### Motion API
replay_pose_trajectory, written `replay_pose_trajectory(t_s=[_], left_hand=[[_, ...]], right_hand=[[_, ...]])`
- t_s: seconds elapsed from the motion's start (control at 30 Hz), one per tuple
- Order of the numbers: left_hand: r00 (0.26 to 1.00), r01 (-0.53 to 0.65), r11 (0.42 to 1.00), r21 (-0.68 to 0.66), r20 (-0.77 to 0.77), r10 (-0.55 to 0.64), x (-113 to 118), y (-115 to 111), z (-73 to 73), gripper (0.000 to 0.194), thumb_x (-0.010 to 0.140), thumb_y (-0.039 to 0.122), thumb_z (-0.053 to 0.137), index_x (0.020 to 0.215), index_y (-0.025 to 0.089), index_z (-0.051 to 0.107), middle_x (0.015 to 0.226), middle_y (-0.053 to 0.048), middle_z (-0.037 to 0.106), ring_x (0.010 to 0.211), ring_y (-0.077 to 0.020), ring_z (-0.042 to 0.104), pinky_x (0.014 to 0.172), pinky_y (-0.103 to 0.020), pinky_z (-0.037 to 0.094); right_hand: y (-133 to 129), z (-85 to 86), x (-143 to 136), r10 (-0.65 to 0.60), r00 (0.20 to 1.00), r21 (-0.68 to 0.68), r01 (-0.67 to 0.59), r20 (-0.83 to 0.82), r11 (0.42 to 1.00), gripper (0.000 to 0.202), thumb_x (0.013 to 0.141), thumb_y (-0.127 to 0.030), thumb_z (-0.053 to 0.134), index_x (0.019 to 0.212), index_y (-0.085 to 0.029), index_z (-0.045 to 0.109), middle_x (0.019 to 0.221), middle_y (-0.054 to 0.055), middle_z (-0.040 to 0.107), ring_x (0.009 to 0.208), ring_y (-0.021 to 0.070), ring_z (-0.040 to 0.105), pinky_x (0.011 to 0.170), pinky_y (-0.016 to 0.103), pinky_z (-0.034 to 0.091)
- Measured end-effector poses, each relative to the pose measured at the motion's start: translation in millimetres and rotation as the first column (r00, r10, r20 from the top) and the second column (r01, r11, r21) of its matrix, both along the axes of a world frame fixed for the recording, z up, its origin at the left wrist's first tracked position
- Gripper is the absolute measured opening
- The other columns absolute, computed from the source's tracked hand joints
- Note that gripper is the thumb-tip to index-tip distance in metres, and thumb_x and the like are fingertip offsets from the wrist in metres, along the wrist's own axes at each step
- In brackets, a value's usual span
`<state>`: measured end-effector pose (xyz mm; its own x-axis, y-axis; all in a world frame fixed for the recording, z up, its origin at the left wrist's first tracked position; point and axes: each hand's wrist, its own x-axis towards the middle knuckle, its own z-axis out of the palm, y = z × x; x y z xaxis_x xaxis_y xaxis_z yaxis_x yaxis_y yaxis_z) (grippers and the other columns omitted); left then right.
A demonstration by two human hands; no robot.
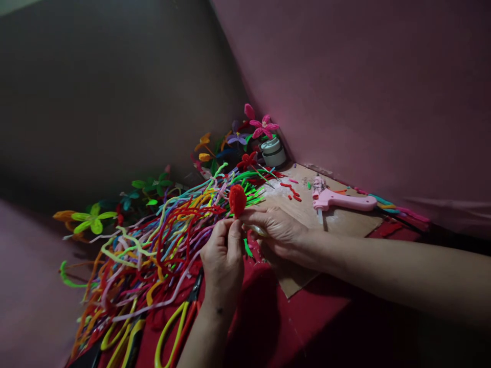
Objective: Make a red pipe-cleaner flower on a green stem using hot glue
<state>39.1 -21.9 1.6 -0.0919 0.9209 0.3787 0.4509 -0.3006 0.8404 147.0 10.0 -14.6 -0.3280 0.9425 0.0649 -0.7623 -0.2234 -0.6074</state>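
Observation:
A fuzzy red pipe-cleaner flower bud (238, 200) stands upright above my fingertips in the middle of the view. My left hand (223, 255) is closed, with thumb and forefinger pinching the bud's base. From the right, my right hand (280, 230) reaches in, its thumb and forefinger pressed together at the same base. Something pale and shiny shows beneath my right fingers, too hidden to name. Just behind and left of my hands lies a large heap of multicoloured pipe cleaners (169, 235).
A pink hot glue gun (345, 201) rests on a brown board (349, 225) with red scraps (291, 191). Yellow-handled scissors (172, 332) lie at the front left. Finished pipe-cleaner flowers (264, 127) and a grey-white jar (273, 152) stand by the wall corner.

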Motion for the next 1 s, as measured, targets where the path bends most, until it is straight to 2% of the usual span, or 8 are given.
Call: replay_pose_trajectory(t_s=[0.1, 0.3, 0.43, 0.6, 0.7, 0.8, 0.9, 1.0], left_hand=[[1.0, 0.008, 1.0, -0.007, 0.004, -0.008, -0.4, -0.6, 0.6, 0.017, 0.081, 0.031, 0.055, 0.074, 0.016, 0.058, 0.058, 0.004, 0.045, 0.052, -0.0065, 0.037, 0.046, -0.016, 0.031], [0.859, 0.273, 0.94, -0.203, 0.492, -0.143, 0.3, -0.6, 9.0, 0.021, 0.076, 0.031, 0.062, 0.068, 0.016, 0.051, 0.051, 0.008, 0.036, 0.039, -0.0022, 0.026, 0.037, -0.014, 0.022], [0.769, 0.417, 0.869, -0.266, 0.613, -0.181, -5.0, 1.8, 11.3, 0.021, 0.076, 0.032, 0.062, 0.067, 0.015, 0.051, 0.046, 0.009, 0.035, 0.034, -0.0013, 0.02, 0.033, -0.013, 0.02], [0.675, 0.606, 0.729, -0.32, 0.692, -0.257, -13.2, 6.5, 10.7, 0.021, 0.073, 0.032, 0.064, 0.068, 0.015, 0.053, 0.048, 0.009, 0.035, 0.033, 0.0002, 0.012, 0.029, -0.012, 0.018], [0.815, 0.467, 0.825, -0.32, 0.518, -0.26, -9.6, 5.3, 8.7, 0.025, 0.077, 0.036, 0.059, 0.065, 0.015, 0.053, 0.05, 0.006, 0.041, 0.033, -0.0024, 0.025, 0.032, -0.015, 0.024], [0.986, 0.156, 0.982, -0.11, 0.082, -0.147, -1.6, 0.6, 4.5, 0.023, 0.08, 0.036, 0.055, 0.067, 0.016, 0.058, 0.051, 0.002, 0.048, 0.043, -0.0084, 0.042, 0.043, -0.019, 0.035], [0.981, -0.03, 0.992, 0.124, -0.187, 0.053, 3.4, -3.7, 1.1, 0.011, 0.078, 0.029, 0.058, 0.078, 0.019, 0.063, 0.055, 0.002, 0.052, 0.05, -0.0099, 0.045, 0.05, -0.021, 0.036], [0.996, -0.001, 0.998, 0.062, -0.09, 0.007, 2.8, -4.0, 3.0, 0.012, 0.08, 0.027, 0.055, 0.074, 0.018, 0.061, 0.052, 0.004, 0.048, 0.046, -0.0087, 0.042, 0.047, -0.02, 0.035]], right_hand=[[-3.5, 6.0, 5.2, -0.057, 0.996, 0.091, 0.051, 0.07, 0.995, 0.012, 0.056, -0.022, 0.076, 0.062, -0.014, 0.068, 0.053, -0.004, 0.053, 0.05, 0.0062, 0.035, 0.052, 0.023, 0.029], [-7.3, 14.3, 12.1, -0.13, 0.977, 0.245, 0.087, 0.167, 0.966, 0.013, 0.063, -0.025, 0.072, 0.064, -0.013, 0.069, 0.059, -0.003, 0.058, 0.053, 0.0065, 0.037, 0.059, 0.024, 0.033], [-3.9, 7.8, 12.9, -0.018, 0.993, 0.23, -0.01, 0.12, 0.973, 0.015, 0.065, -0.028, 0.072, 0.067, -0.013, 0.069, 0.061, -0.002, 0.058, 0.058, 0.0087, 0.045, 0.064, 0.026, 0.036], [4.0, -2.4, 12.1, 0.168, 0.982, 0.286, -0.186, 0.088, 0.94, 0.02, 0.066, -0.032, 0.072, 0.069, -0.012, 0.068, 0.063, 0.001, 0.061, 0.064, 0.0117, 0.053, 0.067, 0.027, 0.037], [5.0, -3.7, 8.7, 0.125, 0.991, 0.214, -0.134, 0.052, 0.968, 0.02, 0.063, -0.031, 0.074, 0.07, -0.013, 0.068, 0.061, 0.0, 0.06, 0.058, 0.0106, 0.051, 0.059, 0.025, 0.036], [3.2, -2.7, 4.9, 0.055, 0.998, 0.113, -0.055, -0.002, 0.992, 0.019, 0.061, -0.03, 0.074, 0.07, -0.014, 0.067, 0.057, -0.001, 0.057, 0.054, 0.0102, 0.048, 0.054, 0.024, 0.035], [0.4, 0.6, 4.8, 0.0, 1.0, 0.103, -0.002, 0.018, 0.995, 0.016, 0.062, -0.027, 0.073, 0.07, -0.014, 0.068, 0.057, -0.002, 0.057, 0.053, 0.0085, 0.044, 0.053, 0.023, 0.034], [-2.4, 5.9, 7.7, -0.027, 0.996, 0.177, 0.012, 0.085, 0.984, 0.014, 0.063, -0.026, 0.072, 0.07, -0.014, 0.069, 0.059, -0.002, 0.059, 0.053, 0.008, 0.043, 0.055, 0.024, 0.037]])
